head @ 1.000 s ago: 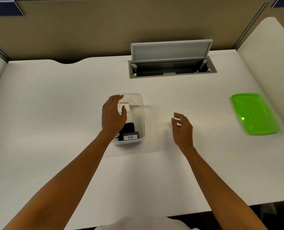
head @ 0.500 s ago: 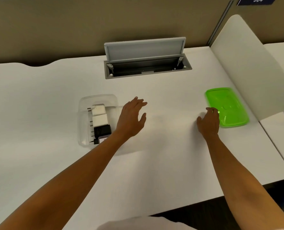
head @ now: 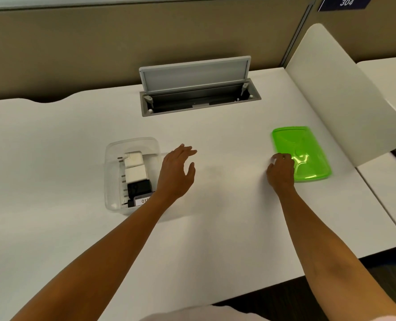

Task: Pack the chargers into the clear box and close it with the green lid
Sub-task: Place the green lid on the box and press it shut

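Note:
The clear box [head: 113, 158] sits uncovered on the white table, left of centre. Inside it lie white chargers [head: 134, 166] and black chargers [head: 138, 188], one with a white label. My left hand [head: 177, 173] hovers just right of the box, fingers spread, holding nothing. The green lid [head: 308, 149] lies flat on the table at the right. My right hand [head: 281, 170] is at the lid's near left edge, fingers curled onto its rim; whether the lid is lifted I cannot tell.
An open cable hatch [head: 199, 96] with a raised grey flap is set into the table behind the hands. A white divider panel [head: 336, 93] stands just right of the lid. The table's front edge [head: 285, 281] runs near my right forearm.
My left hand left the box and moved to its right side. My right hand travelled right and reached the green lid's edge. The view shifted to the right.

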`<state>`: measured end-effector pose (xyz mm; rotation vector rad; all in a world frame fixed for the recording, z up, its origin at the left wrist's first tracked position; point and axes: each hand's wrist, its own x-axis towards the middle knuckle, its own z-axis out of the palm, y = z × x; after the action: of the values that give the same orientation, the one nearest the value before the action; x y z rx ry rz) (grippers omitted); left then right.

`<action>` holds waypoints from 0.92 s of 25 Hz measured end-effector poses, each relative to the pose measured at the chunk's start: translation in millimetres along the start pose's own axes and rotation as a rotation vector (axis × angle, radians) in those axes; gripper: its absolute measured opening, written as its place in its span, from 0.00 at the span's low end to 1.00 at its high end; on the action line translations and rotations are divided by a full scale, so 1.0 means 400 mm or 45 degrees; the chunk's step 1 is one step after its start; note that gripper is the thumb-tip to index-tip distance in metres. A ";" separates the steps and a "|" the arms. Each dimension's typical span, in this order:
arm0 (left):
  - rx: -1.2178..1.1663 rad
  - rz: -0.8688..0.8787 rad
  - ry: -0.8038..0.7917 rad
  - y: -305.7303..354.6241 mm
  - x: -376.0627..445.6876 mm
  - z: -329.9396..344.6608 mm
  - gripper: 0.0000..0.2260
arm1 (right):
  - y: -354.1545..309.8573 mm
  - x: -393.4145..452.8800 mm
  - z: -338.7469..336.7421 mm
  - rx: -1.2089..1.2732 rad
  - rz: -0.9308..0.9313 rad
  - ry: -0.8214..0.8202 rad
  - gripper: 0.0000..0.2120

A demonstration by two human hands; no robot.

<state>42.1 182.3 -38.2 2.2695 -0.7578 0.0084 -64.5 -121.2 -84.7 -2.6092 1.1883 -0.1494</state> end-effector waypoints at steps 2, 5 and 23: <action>-0.028 -0.005 0.051 -0.002 -0.004 -0.010 0.16 | -0.020 -0.023 0.006 0.066 -0.039 0.029 0.16; -0.058 -0.033 0.096 -0.007 -0.012 -0.030 0.16 | -0.063 -0.060 0.008 0.274 -0.054 0.026 0.14; -0.429 -0.440 0.468 -0.112 -0.072 -0.230 0.13 | -0.538 -0.211 -0.205 1.320 -0.238 -0.031 0.10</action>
<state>60.9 281.8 -5.9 1.9687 -0.1546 0.1228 19.1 61.0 56.7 -1.7634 0.5823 -0.5863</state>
